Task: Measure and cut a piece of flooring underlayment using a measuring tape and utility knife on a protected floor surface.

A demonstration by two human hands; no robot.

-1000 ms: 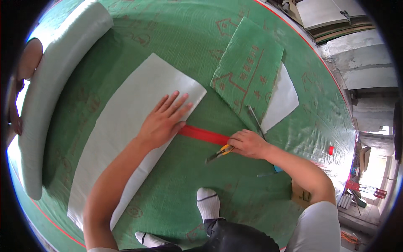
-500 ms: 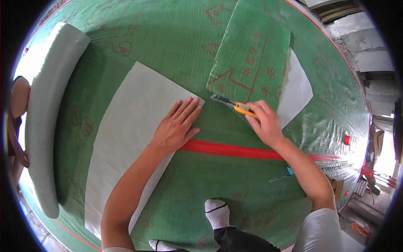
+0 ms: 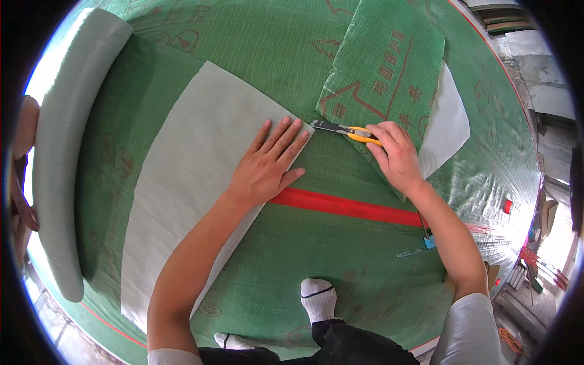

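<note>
Pressed flat on a pale grey-white sheet [image 3: 182, 164], my left hand [image 3: 264, 161] has its fingers stretched out near the sheet's right corner. My right hand [image 3: 398, 152] is closed around the yellow handle of a utility knife [image 3: 350, 131]. The knife points left, and its blade tip is at or just beside that corner; whether it touches cannot be told. Beneath the sheet lies green woven floor covering [image 3: 340, 261] with red printing. A cut green piece [image 3: 383, 67] lies beyond the knife, partly over another white piece [image 3: 449, 125].
A thick pale roll [image 3: 67, 152] stretches along the left, with another person's arm [image 3: 24, 134] beside it. Red tape [image 3: 347, 204] crosses the floor covering. A tool with a blue part [image 3: 429, 241] lies by my right forearm. My socked foot [image 3: 318, 299] is at the bottom.
My right hand has brought the knife closer to the sheet's corner, and the blade now lies more level. My left hand stays flat on the sheet. The whole view has shifted slightly.
</note>
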